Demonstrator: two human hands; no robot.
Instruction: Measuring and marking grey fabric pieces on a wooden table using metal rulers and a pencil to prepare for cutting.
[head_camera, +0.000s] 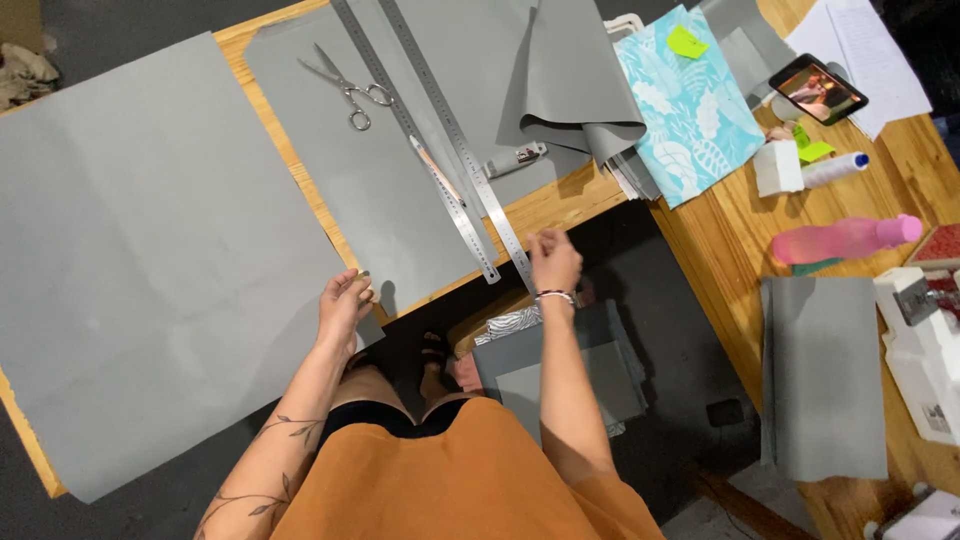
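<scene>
Fingers: left hand (343, 300) has its fingers pinched on the near edge of the narrower grey sheet of stiff paper-like material (400, 190), right at its lower corner at frame centre. Right hand (553, 260) has its fingers bunched together on the near tip of the outer long steel ruler (455, 135).

Head view, only one available:
- Two long steel rulers lie side by side on the narrower sheet; the inner one (405, 125) is just left of the outer.
- Both run diagonally, long axis from top centre of frame down to the table (560, 200) edge at centre; near ends point at the person.
- Judgement: left pinch pins the sheet so it can't slide; right hand sets the ruler's line.
- Pencil-like stick (436, 170) lies beside the inner ruler, same diagonal.
- Silver scissors (345, 90) rest on the sheet in the upper left, handles toward the rulers, within reach.
- Large grey sheet (150, 260) fills the left of frame, overhanging the table edge.
- Curled grey sheet (570, 80) at top centre.
</scene>
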